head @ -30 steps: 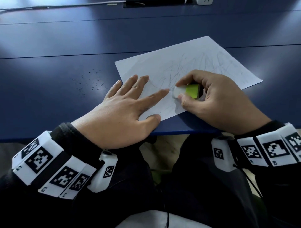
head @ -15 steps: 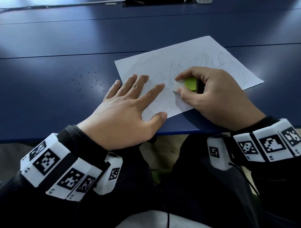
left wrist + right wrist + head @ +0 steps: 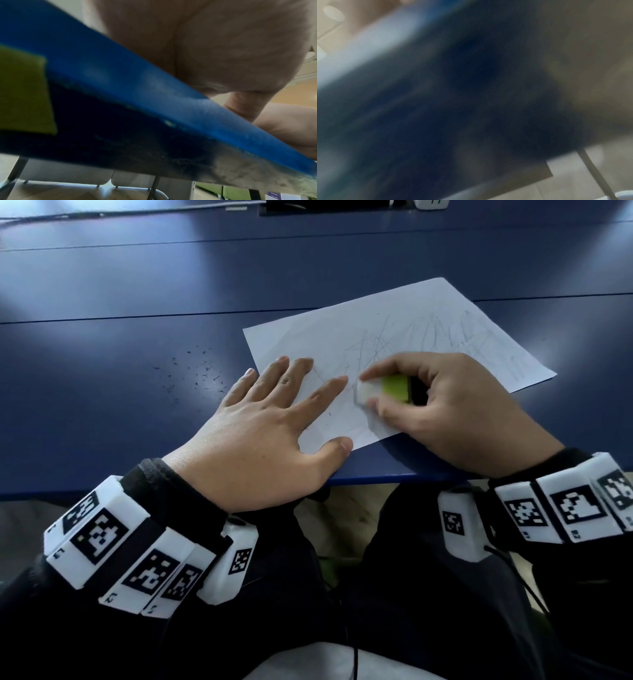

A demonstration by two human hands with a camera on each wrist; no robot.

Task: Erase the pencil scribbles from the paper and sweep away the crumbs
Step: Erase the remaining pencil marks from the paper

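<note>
A white sheet of paper (image 3: 394, 337) with grey pencil scribbles (image 3: 442, 337) lies askew on the blue table (image 3: 137, 302). My left hand (image 3: 274, 419) lies flat with spread fingers on the sheet's near left corner, pressing it down. My right hand (image 3: 428, 402) pinches a white eraser in a green sleeve (image 3: 380, 390), its white end down on the paper just right of my left index finger. Dark crumbs (image 3: 195, 371) are scattered on the table left of the paper. In the left wrist view only the palm (image 3: 223, 47) and the table edge (image 3: 154, 94) show. The right wrist view is a dark blur.
A dark cable (image 3: 102, 213) and a black device (image 3: 325, 205) lie at the table's far edge. The table's near edge (image 3: 376, 477) runs just under both wrists, with my dark-clothed lap below it.
The right hand has rubbed the eraser back and forth a short way over the scribbles near the left index finger. The left hand has stayed flat on the paper.
</note>
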